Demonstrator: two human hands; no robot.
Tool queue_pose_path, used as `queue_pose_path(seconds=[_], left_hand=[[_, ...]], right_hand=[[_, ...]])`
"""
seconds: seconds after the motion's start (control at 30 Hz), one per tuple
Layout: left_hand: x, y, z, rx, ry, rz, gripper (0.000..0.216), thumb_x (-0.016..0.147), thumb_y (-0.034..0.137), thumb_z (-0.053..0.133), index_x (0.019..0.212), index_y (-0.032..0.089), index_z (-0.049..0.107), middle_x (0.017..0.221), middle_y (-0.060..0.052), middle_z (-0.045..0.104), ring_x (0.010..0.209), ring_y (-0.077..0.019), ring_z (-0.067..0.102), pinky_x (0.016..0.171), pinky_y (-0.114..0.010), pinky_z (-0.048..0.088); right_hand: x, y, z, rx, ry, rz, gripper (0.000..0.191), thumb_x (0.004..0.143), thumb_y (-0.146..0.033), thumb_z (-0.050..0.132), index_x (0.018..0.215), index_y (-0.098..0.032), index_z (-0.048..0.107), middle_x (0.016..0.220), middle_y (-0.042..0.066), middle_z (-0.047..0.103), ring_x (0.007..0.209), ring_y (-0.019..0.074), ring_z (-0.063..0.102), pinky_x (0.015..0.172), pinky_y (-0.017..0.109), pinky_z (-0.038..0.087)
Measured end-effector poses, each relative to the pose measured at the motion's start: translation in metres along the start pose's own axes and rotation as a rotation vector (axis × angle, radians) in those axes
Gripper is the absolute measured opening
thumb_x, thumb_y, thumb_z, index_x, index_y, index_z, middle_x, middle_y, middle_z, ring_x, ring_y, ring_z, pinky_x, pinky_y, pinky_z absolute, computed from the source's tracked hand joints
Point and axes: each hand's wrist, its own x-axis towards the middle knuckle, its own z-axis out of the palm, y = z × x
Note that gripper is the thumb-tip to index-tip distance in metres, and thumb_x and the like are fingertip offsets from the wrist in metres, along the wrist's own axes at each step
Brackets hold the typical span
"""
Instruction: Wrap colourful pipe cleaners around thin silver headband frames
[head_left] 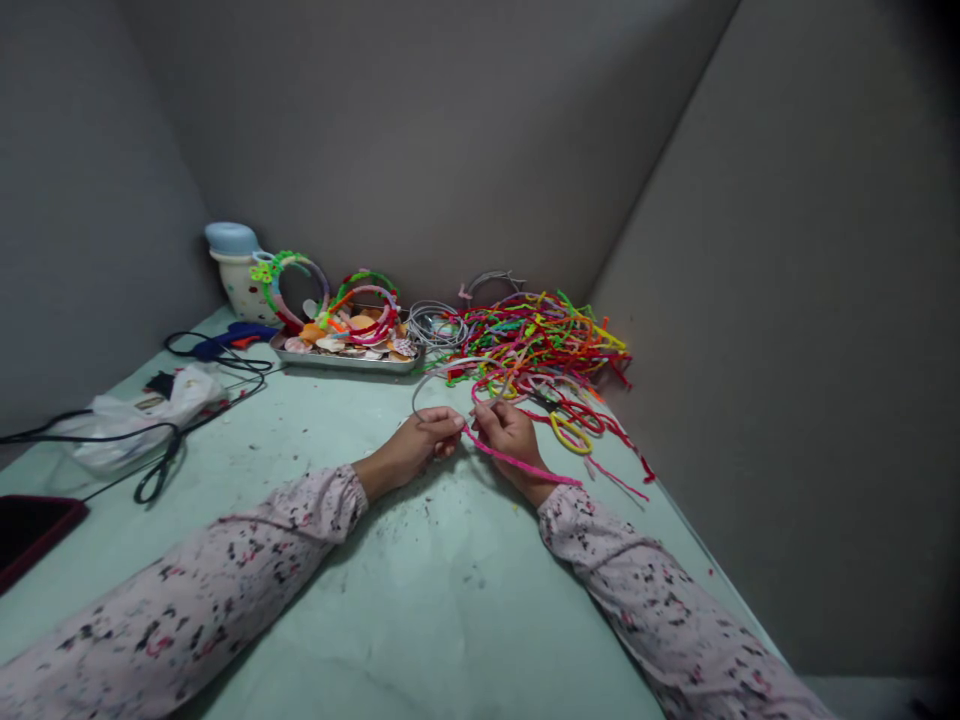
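Note:
My left hand (pixel 429 436) is closed in a pinch at one side of a thin grey hoop (pixel 448 366), held upright above the table. A fuzzy pink pipe cleaner (pixel 525 465) starts at the left fingertips and trails rightward across my right wrist. On the hoop's other side, my right hand (pixel 505 432) is closed too, fingers curled at its end; what else may be in them is hidden. Just right of it lie scissors (pixel 571 433) with a yellow handle. Behind my hands spreads a tangled heap of coloured pipe cleaners (pixel 544 330).
A metal tray (pixel 349 362) of shells carries pipe-cleaner-wrapped hoops (pixel 294 290). Bare grey hoops (pixel 437 325) lie beside it. A blue-lidded container (pixel 240 275), black cable (pixel 180 432), plastic bag (pixel 124 425) and dark red-edged device (pixel 37 530) are leftward. Walls border the table (pixel 420 620).

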Motion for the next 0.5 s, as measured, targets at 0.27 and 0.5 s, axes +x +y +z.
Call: queue_pose_path(seconds=[0.27, 0.5], left_hand=[[0.0021, -0.0032, 0.0002, -0.024, 0.035, 0.003, 0.027, 0.077, 0.038, 0.066, 0.071, 0.014, 0.054, 0.063, 0.003, 0.048, 0.050, -0.0059, 0.044, 0.048, -0.019, 0.035], [-0.0004, -0.0015, -0.0004, 0.033, -0.030, 0.022, 0.029, 0.078, 0.039, 0.064, 0.066, 0.015, 0.055, 0.058, 0.002, 0.047, 0.049, -0.0074, 0.042, 0.047, -0.021, 0.032]], right_hand=[[-0.0007, -0.0004, 0.0005, 0.031, -0.016, 0.011, 0.030, 0.090, -0.042, 0.051, 0.074, -0.018, 0.059, 0.061, -0.002, 0.054, 0.052, 0.0118, 0.049, 0.052, 0.025, 0.039], [-0.0005, -0.0018, 0.0016, 0.045, -0.022, 0.018, 0.030, 0.089, -0.044, 0.049, 0.072, -0.020, 0.057, 0.060, -0.002, 0.054, 0.051, 0.0124, 0.049, 0.053, 0.026, 0.040]])
